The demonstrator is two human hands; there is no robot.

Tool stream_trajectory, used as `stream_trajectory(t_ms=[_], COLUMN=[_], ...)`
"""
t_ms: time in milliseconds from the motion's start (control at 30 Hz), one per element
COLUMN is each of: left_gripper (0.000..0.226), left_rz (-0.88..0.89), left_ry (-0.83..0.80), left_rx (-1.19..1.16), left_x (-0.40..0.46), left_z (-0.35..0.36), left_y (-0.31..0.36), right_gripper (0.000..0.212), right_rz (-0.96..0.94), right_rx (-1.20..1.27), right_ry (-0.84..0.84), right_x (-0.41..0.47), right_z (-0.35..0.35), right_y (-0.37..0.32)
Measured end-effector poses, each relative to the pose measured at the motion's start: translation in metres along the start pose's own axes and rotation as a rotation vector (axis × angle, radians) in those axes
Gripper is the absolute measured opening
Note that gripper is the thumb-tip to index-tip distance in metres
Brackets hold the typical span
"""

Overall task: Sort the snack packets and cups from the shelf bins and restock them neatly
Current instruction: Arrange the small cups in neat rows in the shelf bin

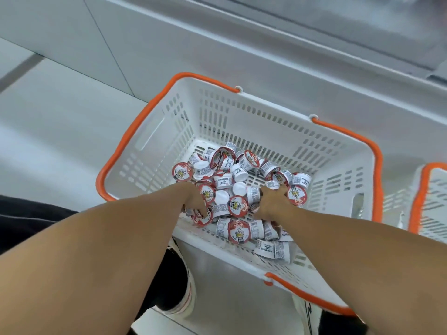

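Head view: left hand (197, 204) and right hand (272, 201) are both down in the white basket (242, 117), fingers curled around small snack cups (238, 205) from the loose pile on its floor. Risk: an overfull grab could spill cups, since they lie jumbled at all angles.

Fingertips of both hands, left hand (193, 201) and right hand (273, 204), are buried among the cups (238, 205), so their grip cannot be told. A second basket (428, 201) is cut off at the right edge. Cup labels are too small to read.
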State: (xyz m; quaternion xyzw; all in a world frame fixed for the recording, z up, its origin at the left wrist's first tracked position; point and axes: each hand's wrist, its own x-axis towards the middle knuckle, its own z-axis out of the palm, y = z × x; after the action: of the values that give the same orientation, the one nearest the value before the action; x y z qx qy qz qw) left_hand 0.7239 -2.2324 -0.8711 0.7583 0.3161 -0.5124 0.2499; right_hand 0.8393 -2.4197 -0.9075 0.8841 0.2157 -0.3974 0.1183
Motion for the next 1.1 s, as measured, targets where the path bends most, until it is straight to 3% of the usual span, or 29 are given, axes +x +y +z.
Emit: stream_trajectory(t_ms=[67,200,400,500,600,700,800,933,1033,1100], left_gripper=[0.054,0.032,0.031,0.030,0.026,0.032,0.039,0.051,0.053,0.051], left_rz=[0.044,0.070,0.259,0.289,0.396,0.512,0.687,1.032,1.017,0.928], left_ry=[0.028,0.050,0.103,0.123,0.095,0.074,0.228,0.473,0.820,1.059], left_rx=[-0.107,-0.406,-0.607,-0.715,-0.740,-0.525,-0.488,-0.814,-0.802,-0.714], left_x=[-0.005,-0.011,-0.055,-0.078,-0.127,-0.205,-0.280,-0.331,-0.328,-0.318], left_z=[-0.001,-0.004,-0.011,-0.016,-0.049,-0.098,-0.142,-0.172,-0.184,-0.190], left_y=[0.002,0.004,0.023,0.031,0.034,0.035,0.038,0.056,0.079,0.090], right_gripper=[0.078,0.022,0.012,0.016,0.020,0.025,0.025,0.023,0.028,0.027], right_rz=[-0.039,-0.100,-0.152,-0.188,-0.300,-0.479,-0.702,-1.001,-0.905,-0.711], right_rx=[0.078,0.385,0.730,0.839,0.645,0.270,0.200,0.676,0.910,0.846], right_ry=[-0.020,0.020,-0.035,-0.198,-0.437,-0.539,-0.449,-0.042,0.238,0.343], right_x=[-0.001,-0.015,-0.050,-0.068,-0.113,-0.188,-0.270,-0.325,-0.296,-0.268], right_z=[-0.004,-0.039,-0.080,-0.097,-0.155,-0.232,-0.309,-0.368,-0.387,-0.394], right_y=[0.006,0.019,0.033,0.037,0.036,0.026,0.028,0.059,0.076,0.078])
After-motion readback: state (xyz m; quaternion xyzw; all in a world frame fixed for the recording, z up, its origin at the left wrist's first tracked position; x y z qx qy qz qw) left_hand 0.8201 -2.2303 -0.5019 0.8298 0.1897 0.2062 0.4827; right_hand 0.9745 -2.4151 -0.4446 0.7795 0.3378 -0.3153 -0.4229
